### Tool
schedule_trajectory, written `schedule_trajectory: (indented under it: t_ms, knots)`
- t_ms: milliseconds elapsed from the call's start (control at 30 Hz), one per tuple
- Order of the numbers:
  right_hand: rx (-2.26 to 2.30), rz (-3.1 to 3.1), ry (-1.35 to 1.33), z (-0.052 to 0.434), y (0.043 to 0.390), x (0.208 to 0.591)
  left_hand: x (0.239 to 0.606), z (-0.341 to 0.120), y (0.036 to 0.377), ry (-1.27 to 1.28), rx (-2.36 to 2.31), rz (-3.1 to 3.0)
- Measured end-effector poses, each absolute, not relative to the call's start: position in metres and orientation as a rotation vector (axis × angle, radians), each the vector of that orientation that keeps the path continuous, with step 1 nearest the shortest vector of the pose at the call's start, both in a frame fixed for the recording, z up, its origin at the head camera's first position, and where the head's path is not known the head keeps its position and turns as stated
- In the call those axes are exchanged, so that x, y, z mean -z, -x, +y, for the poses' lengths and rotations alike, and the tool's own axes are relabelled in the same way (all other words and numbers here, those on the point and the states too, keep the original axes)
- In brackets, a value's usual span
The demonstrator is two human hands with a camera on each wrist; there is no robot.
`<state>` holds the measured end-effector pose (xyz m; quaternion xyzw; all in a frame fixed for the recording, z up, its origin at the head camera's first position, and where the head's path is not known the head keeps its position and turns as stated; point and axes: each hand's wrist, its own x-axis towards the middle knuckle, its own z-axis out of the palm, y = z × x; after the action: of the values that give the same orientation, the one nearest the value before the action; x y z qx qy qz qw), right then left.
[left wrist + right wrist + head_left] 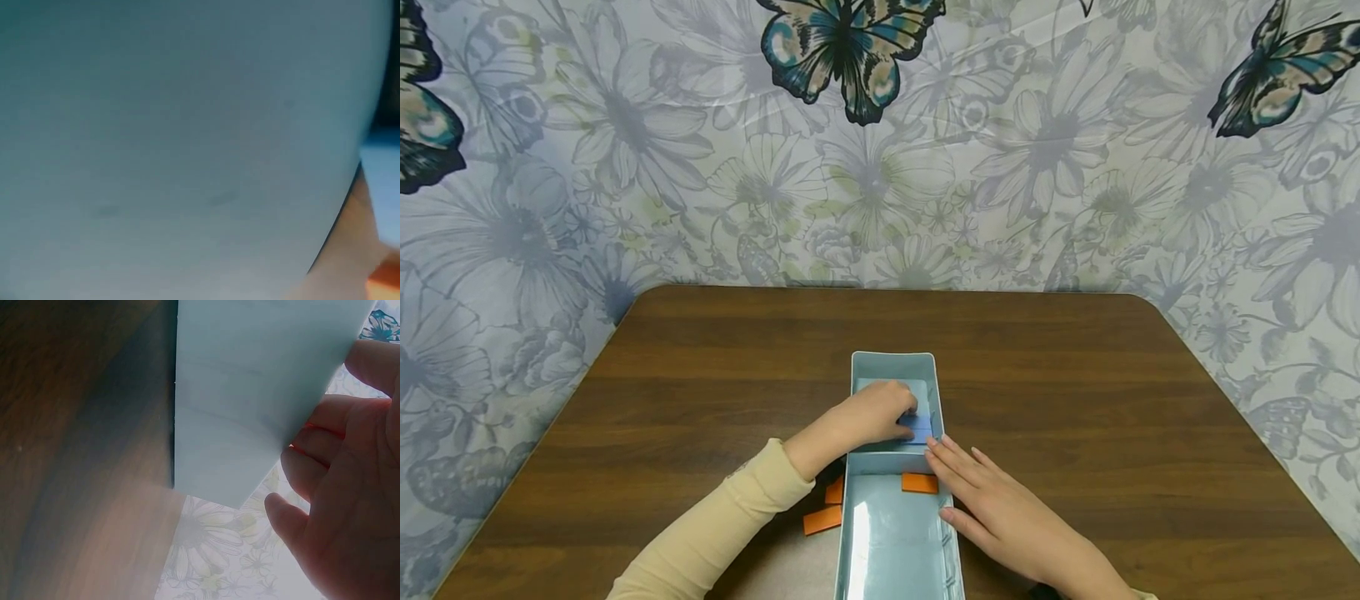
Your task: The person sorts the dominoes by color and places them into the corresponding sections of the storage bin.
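A long light-blue two-part tray (895,533) lies lengthwise on the table. My left hand (876,412) reaches into its far compartment, with thumb and fingers bent over flat blue pieces (917,427); whether it pinches one is hidden. One orange block (919,482) lies in the near compartment against the right wall, close to the divider. Two more orange pieces (822,521) lie outside, left of the tray. My right hand (1007,517) rests with extended fingers on the tray's right rim. In the right wrist view, its fingers (306,472) touch the tray's outer wall (237,406).
The brown wooden table (737,350) extends around the tray. Behind it hangs a cloth (715,192) printed with flowers and butterflies. The tray wall (175,150) fills most of the left wrist view, with a blurred orange block (386,284) at lower right.
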<state>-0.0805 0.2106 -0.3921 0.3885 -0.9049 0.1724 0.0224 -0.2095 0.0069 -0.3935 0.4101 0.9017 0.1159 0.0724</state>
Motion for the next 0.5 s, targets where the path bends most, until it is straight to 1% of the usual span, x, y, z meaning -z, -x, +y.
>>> schedule_trajectory:
  t_ms: [200, 367, 500]
  knots:
    - [-0.517, -2.796, -1.193, 0.211, 0.08, 0.393, 0.367, -0.015, 0.2, -1.207, -0.427, 2.806]
    - [-0.511, -2.812, -1.189, 0.211, 0.081, 0.393, 0.347, -0.058, 0.184, -1.138, -0.599, 2.916]
    - [-0.524, -2.811, -1.194, 0.211, 0.081, 0.392, 0.348, -0.094, 0.169, -1.005, -0.691, 2.979]
